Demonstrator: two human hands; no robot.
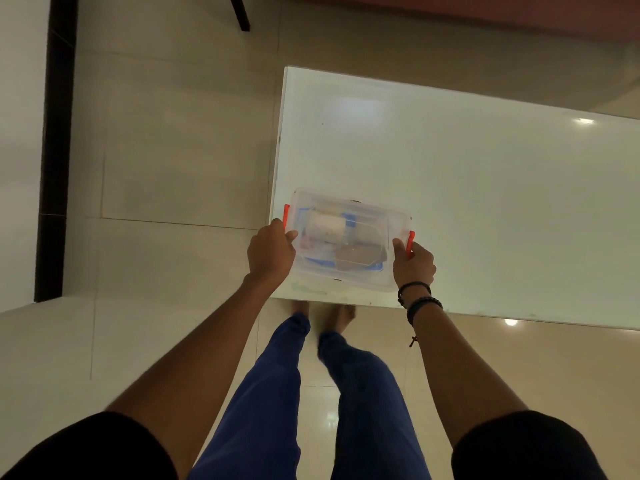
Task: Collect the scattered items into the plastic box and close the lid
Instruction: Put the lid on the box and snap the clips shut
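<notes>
Clear plastic box (348, 242) with lid (360, 216) on sits at near-left corner of white desk (485, 188), left hand (272, 251) and right hand (414, 265) each gripping an end by its orange latch (286, 215), white roll (327, 227) visible inside.

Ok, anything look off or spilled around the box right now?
Nothing spilled. The clear plastic box with orange latches sits skewed at the white table's near corner, both hands on its ends.

Glossy white table (485, 188) on pale tiled floor (173, 168), dark vertical strip (57, 150) at left.
</notes>
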